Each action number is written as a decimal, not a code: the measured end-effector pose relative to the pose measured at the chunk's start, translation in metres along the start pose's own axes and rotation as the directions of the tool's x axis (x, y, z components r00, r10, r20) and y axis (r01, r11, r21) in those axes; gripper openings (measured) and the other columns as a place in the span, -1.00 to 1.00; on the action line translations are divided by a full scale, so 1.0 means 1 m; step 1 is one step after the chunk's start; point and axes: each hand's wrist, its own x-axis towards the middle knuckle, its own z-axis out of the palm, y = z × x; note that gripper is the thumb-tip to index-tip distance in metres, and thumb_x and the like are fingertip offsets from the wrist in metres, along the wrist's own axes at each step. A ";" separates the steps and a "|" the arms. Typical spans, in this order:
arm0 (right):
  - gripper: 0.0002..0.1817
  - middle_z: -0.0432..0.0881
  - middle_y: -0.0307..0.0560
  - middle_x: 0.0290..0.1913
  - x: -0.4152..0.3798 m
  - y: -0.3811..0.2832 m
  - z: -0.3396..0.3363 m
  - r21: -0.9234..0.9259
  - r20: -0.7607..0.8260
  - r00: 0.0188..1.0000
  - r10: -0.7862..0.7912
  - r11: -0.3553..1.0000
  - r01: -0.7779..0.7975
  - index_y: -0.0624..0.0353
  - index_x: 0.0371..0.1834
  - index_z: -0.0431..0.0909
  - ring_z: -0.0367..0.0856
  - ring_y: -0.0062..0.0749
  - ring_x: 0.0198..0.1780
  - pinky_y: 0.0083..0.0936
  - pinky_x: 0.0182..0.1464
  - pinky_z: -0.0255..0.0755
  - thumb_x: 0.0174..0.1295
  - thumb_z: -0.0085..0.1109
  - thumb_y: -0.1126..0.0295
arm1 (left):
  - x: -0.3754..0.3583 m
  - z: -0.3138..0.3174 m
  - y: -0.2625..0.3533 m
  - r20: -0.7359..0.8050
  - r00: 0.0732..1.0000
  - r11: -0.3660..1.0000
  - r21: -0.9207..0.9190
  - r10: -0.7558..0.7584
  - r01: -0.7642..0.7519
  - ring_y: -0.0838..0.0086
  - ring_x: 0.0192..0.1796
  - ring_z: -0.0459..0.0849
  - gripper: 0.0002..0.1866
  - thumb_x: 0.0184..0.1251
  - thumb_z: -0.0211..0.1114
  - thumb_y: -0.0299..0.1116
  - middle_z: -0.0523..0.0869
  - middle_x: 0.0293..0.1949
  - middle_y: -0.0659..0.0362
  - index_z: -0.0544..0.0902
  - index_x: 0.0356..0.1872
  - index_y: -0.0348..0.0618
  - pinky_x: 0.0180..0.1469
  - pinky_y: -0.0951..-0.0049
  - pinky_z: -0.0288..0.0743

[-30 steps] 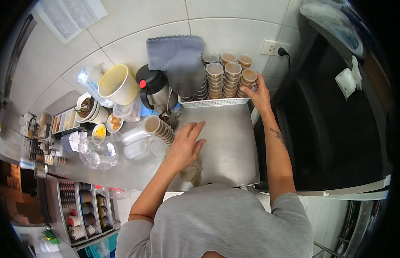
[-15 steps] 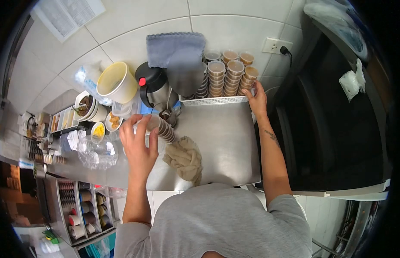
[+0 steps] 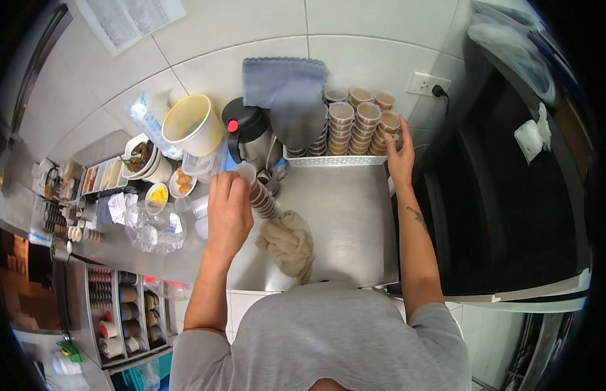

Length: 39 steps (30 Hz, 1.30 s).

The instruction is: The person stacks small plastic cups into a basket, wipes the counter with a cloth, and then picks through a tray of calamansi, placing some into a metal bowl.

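Observation:
My left hand is closed, its fingers bent together beside a leaning stack of small clear cups; what the fingers grip, if anything, is hidden. Below the stack lies a crumpled beige cloth on the steel counter. At the back, a white basket holds several stacks of lidded cups with brown contents. My right hand is at the basket's right end, thumb and fingers apart around the side of the rightmost front stack, with no cup lifted.
Behind my left hand stand a steel jug with a black lid and a yellowish tub. Food bowls and a clear plastic bag lie left. A blue-grey cloth hangs on the wall. A dark appliance stands right.
The view has shifted slightly. My left hand's fingers have gone from spread to closed beside the leaning cup stack. My right hand's fingers reach higher along the rightmost stack.

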 end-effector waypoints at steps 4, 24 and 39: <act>-0.22 0.43 0.04 0.26 -0.004 -0.003 0.007 0.101 -0.066 0.998 0.021 0.995 -0.015 0.11 0.45 0.14 0.42 -0.23 0.25 -0.36 0.16 0.32 0.18 0.32 0.28 | 0.044 0.022 0.034 -0.172 0.981 0.978 -0.172 0.087 -0.117 0.07 -0.12 0.49 -0.81 0.07 0.24 -0.66 0.53 -0.19 -0.01 0.51 -0.27 -0.30 -0.06 0.20 0.39; -0.36 0.25 0.07 0.40 -0.011 0.001 0.014 0.411 -0.005 0.994 0.111 0.906 -0.099 0.28 0.40 0.19 0.31 -0.29 0.33 -0.43 0.30 0.21 0.27 0.17 0.37 | 0.153 0.220 0.094 -0.058 0.912 0.899 -0.152 0.407 -0.411 0.18 -0.02 0.48 -0.68 -0.03 0.29 -0.47 0.56 -0.17 0.07 0.59 -0.15 -0.14 0.00 0.17 0.24; -0.59 0.36 0.03 0.34 0.070 -0.031 0.000 -0.441 0.285 0.893 -0.349 0.779 0.446 -0.03 0.23 0.49 0.25 -0.05 0.37 -0.20 0.36 0.09 0.45 -0.18 0.13 | 0.038 0.014 -0.007 -0.044 0.995 0.992 -0.100 -0.084 0.079 0.18 -0.03 0.52 -0.63 0.21 0.31 -0.37 0.56 -0.11 0.03 0.54 0.03 -0.23 0.01 0.25 0.35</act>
